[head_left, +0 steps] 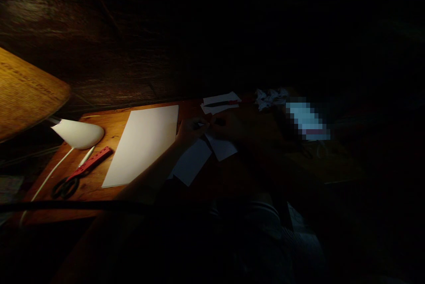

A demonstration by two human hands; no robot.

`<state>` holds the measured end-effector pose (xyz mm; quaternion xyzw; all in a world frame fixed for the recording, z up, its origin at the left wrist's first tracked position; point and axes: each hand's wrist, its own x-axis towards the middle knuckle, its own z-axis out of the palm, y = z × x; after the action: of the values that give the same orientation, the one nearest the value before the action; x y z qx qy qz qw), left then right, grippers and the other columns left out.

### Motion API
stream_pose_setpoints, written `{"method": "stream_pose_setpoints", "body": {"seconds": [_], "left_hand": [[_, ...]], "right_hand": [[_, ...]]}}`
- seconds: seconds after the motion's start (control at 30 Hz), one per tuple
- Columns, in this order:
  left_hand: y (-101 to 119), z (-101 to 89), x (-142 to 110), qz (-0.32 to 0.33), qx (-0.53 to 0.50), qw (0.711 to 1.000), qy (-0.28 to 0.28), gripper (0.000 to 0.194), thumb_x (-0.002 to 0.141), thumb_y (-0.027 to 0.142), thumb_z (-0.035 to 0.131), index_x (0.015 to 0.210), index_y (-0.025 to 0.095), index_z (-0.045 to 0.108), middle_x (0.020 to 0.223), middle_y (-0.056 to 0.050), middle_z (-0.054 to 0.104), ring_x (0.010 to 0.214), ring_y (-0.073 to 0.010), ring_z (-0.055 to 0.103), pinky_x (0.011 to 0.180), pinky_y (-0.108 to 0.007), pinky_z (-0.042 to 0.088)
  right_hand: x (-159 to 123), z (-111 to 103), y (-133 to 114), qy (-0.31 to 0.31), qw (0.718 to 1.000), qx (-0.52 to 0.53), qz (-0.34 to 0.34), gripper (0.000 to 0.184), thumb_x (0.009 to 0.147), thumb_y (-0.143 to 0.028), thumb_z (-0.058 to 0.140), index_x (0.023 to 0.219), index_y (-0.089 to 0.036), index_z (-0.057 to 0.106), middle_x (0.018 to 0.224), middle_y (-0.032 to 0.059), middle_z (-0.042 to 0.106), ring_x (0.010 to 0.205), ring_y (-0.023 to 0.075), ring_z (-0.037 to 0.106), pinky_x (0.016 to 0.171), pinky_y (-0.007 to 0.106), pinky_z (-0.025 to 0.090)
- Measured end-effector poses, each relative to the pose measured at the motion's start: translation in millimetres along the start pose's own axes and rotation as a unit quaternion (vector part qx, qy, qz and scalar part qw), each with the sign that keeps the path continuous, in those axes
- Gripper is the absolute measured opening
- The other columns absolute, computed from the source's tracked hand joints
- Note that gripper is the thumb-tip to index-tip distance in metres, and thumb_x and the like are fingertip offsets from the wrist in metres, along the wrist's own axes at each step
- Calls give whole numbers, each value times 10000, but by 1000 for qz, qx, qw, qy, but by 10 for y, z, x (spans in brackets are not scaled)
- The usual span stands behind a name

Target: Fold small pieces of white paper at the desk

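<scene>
At the far left, a yellow-lit lampshade (pixel 29 91) overhangs a white lamp base (pixel 79 134) on the wooden bench (pixel 116 127). Nearer lie black-handled scissors (pixel 81 172) with a red cover, touching or just beside a slim white object (pixel 86 156). To their right is a large white sheet (pixel 146 144). Beyond its right edge, the left hand (pixel 191 128) and right hand (pixel 223 124) meet, fingertips pinching the top of a small paper piece (pixel 223 146); another paper piece (pixel 192 163) lies near-left of it. Farther off, a dark slim tool (pixel 221 104) with a red end rests on white paper (pixel 214 98). Rightward are crumpled papers (pixel 270 98), then a bright pixelated patch (pixel 307 120).
</scene>
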<state>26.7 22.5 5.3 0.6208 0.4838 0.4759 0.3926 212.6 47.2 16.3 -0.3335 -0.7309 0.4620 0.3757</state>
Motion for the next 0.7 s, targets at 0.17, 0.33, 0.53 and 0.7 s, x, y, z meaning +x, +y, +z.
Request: {"method": "stream_pose_setpoints", "body": {"seconds": [0.17,0.33,0.53,0.7], "left_hand": [[-9,17,7,10,-5,999,36,162,674,342,788,674,184,749,646,-34,698,540,-134,590,470,-217,399],[-23,14,22,0,5,999,37,167,641,352,786,653,190,745,604,-23,674,513,-129,551,464,-223,350],[111,-127,12,-4,11,996,87,110,628,307,758,640,199,741,552,3,602,534,-131,509,507,-243,329],[117,-205,41,-5,-14,992,124,90,626,280,757,644,193,741,558,13,594,535,-124,482,517,-248,319]], "right_hand": [[32,5,-12,1,1000,7,0,127,706,-299,598,681,-175,612,682,-8,604,659,119,517,643,250,396],[33,-7,-30,-8,1000,4,13,138,706,-311,616,669,-179,605,667,-16,595,658,118,510,630,245,390],[-20,-98,-90,5,999,-18,37,229,711,-380,688,647,-185,585,674,-8,581,676,128,518,611,250,382],[-19,-143,-74,23,997,3,70,203,720,-367,696,690,-182,617,682,-2,605,664,132,535,599,251,382]]}}
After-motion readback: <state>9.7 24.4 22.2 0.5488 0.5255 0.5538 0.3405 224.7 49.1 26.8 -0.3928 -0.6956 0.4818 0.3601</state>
